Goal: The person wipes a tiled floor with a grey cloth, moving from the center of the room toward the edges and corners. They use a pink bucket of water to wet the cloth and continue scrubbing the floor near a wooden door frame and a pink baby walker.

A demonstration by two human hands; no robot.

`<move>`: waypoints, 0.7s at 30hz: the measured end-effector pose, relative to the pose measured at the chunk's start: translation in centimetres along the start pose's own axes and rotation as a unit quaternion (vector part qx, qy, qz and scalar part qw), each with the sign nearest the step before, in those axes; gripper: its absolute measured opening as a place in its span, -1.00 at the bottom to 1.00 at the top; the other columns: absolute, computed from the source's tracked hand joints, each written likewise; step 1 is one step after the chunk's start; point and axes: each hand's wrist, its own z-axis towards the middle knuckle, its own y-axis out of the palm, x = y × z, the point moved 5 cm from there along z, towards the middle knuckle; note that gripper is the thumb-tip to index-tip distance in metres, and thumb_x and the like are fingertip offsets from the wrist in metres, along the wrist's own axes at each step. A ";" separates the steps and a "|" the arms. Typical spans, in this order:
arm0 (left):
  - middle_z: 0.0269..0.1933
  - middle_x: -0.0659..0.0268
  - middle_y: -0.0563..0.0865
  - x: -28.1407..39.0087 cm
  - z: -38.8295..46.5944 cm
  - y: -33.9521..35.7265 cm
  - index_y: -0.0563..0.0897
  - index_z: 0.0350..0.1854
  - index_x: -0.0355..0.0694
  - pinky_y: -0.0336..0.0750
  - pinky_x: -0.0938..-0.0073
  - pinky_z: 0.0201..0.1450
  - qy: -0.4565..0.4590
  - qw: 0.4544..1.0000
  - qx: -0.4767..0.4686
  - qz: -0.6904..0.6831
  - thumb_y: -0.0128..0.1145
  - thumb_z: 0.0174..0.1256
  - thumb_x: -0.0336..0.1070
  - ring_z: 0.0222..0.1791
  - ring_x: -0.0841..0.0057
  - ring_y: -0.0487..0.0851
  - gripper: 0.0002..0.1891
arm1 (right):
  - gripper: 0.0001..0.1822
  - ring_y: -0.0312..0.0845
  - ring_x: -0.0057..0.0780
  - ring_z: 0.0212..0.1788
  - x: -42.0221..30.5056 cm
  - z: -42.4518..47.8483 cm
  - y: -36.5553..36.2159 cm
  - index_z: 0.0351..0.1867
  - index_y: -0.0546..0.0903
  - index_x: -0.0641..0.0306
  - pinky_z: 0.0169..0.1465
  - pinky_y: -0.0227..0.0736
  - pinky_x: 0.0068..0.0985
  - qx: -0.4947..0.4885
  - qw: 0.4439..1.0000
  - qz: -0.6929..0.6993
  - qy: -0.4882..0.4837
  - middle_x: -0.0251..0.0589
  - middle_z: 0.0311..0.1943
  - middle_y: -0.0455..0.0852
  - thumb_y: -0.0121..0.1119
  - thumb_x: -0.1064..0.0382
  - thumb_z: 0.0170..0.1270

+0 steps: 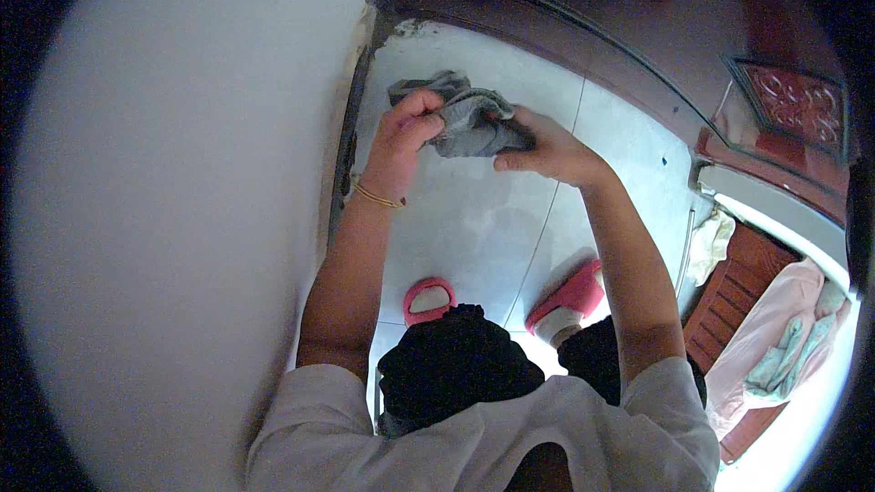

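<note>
A crumpled grey cloth item [472, 128], possibly a small garment, is held up in front of me between both hands. My left hand [408, 135] pinches its left side with thumb and bent fingers, and a yellowish bracelet circles that wrist. On the other side, my right hand [550, 147] grips the cloth's right end, with part of its fingers hidden by the fabric. Darker folds of the cloth stick out beyond my left hand. Black fabric [458, 372] covers my lap below; whether it is trousers or a separate bundle, I cannot tell.
A pale wall [191, 184] rises close on my left. Ahead stands a dark red panelled door or cabinet [615, 7]. My feet, in pink slippers [567, 297], rest on the tiled floor [472, 232]. To the right, pink and green fabric [772, 348] lies over a brown wooden seat [735, 287].
</note>
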 end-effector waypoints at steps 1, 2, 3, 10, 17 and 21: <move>-0.34 0.43 0.52 0.1 0.4 -0.2 0.52 -0.24 -0.32 0.36 0.62 -0.14 -0.007 1.000 -0.018 -0.021 -0.01 0.21 -0.37 -0.29 0.67 0.43 -0.85 | -0.21 0.43 -0.47 -0.04 0.3 -0.2 0.5 0.26 0.38 0.30 0.05 0.37 -0.53 -0.018 1.000 0.016 0.003 -0.27 -0.06 0.57 0.49 0.12 -0.01; -0.34 0.42 0.52 0.2 0.7 -0.3 0.52 -0.24 -0.33 0.37 0.62 -0.14 -0.014 0.998 -0.036 -0.041 -0.01 0.22 -0.36 -0.29 0.67 0.44 -0.85 | -0.21 0.43 -0.44 0.03 0.9 -0.4 1.3 0.25 0.39 0.29 0.12 0.36 -0.51 -0.037 0.999 0.031 0.006 -0.23 0.00 0.57 0.49 0.09 -0.01; -0.34 0.42 0.53 0.2 1.0 -0.4 0.52 -0.24 -0.33 0.38 0.61 -0.13 -0.023 0.996 -0.053 -0.062 -0.01 0.23 -0.36 -0.28 0.66 0.45 -0.84 | -0.20 0.44 -0.41 0.09 1.4 -0.6 2.1 0.25 0.40 0.29 0.18 0.34 -0.48 -0.057 0.997 0.047 0.009 -0.19 0.07 0.57 0.49 0.06 -0.02; -0.25 0.38 0.63 -1.9 1.4 -1.6 0.58 -0.18 -0.30 0.42 0.54 -0.01 -0.206 0.968 -0.016 -0.144 0.03 0.29 -0.32 -0.18 0.55 0.55 -0.82 | -0.63 0.40 -0.55 0.00 4.0 1.9 3.9 -0.06 0.64 0.29 0.08 0.29 -0.61 0.042 0.998 0.012 -0.046 -0.24 0.05 0.50 0.39 0.20 0.12; -0.23 0.21 0.68 -8.1 -0.5 -2.1 0.56 -0.16 -0.30 0.48 0.43 -0.03 -0.116 0.974 0.038 0.191 0.14 0.25 -0.31 -0.21 0.44 0.62 -0.80 | -0.66 0.44 -0.40 0.17 -0.2 2.2 4.7 0.01 0.62 0.26 0.24 0.31 -0.45 0.036 0.935 0.262 -0.238 -0.15 0.18 0.52 0.28 0.22 0.22; -0.06 0.07 0.61 -8.7 -1.4 -3.5 0.48 0.02 -0.27 0.38 0.20 0.11 -0.009 0.930 0.209 0.303 0.19 0.22 -0.26 -0.02 0.20 0.55 -0.64 | -0.50 0.51 -0.43 0.02 1.7 7.1 4.7 0.15 0.47 0.35 0.11 0.43 -0.43 0.075 0.867 0.488 -0.063 -0.12 0.04 0.59 0.26 0.16 0.24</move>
